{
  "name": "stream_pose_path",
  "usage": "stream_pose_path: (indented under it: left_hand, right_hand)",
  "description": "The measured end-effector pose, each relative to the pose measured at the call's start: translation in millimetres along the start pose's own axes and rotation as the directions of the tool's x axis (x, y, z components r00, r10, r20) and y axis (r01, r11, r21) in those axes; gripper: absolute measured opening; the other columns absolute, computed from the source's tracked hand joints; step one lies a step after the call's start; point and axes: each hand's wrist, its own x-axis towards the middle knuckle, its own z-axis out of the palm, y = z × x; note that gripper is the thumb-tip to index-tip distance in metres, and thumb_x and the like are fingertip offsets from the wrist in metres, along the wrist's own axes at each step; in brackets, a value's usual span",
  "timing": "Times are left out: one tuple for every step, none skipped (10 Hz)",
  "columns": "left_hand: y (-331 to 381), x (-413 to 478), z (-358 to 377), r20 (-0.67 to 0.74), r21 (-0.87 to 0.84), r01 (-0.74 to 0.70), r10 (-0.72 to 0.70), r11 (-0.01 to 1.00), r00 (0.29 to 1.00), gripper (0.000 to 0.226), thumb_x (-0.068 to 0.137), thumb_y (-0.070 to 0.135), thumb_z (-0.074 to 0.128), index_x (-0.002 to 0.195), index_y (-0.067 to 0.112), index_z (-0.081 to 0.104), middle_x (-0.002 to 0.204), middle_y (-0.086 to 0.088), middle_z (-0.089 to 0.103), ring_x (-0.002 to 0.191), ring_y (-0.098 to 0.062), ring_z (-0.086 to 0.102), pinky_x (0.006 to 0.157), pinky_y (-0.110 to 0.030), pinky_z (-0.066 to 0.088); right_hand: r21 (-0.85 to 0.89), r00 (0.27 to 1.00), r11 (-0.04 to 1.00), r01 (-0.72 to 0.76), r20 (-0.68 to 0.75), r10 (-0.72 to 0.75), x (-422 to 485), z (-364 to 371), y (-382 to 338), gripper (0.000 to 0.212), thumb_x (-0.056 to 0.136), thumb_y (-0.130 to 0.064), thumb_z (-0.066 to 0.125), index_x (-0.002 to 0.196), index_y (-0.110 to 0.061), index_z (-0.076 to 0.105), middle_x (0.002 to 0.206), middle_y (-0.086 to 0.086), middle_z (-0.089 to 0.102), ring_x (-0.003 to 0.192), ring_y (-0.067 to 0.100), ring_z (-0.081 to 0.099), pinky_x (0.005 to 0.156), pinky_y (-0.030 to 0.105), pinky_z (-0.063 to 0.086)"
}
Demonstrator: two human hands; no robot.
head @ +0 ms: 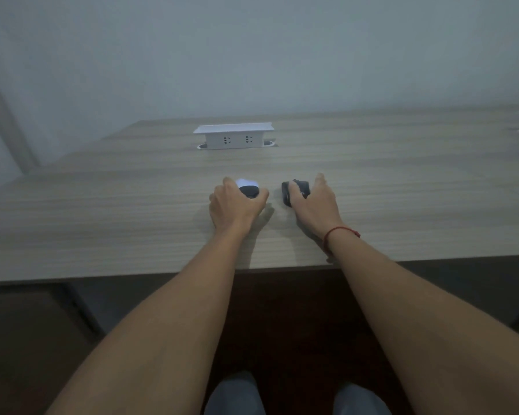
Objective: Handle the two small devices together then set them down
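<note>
Two small devices rest on the wooden table (102,223). A white-and-dark device (247,187) lies under my left hand (234,206), whose fingers wrap around it. To its right a black device (294,190) is gripped by my right hand (315,202), thumb on its left side. A gap of bare table separates the two devices. Both hands hide most of each device. A red string sits on my right wrist.
A white pop-up power socket box (234,136) stands at the back middle of the table, beyond the hands. The table's front edge (162,275) runs just behind my forearms. A wall rises behind the table. My knees show at the bottom.
</note>
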Motion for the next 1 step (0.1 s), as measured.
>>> stream_pose_path:
  left_hand:
    - [-2.8,-9.6,-6.0,0.045,0.172,0.004,-0.012,0.985,0.999,0.077,0.069,0.07,0.058,0.117,0.011,0.049,0.117,-0.01,0.054,0.113,-0.029,0.049,0.094,-0.039,0.04]
  right_hand:
    - [-0.062,0.998,0.996,-0.061,0.015,0.062,-7.6,-10.3,8.6,0.08,0.083,-0.055,0.046,0.144,-0.009,0.025,0.142,0.012,0.044,0.124,0.028,0.048,0.099,0.047,0.045]
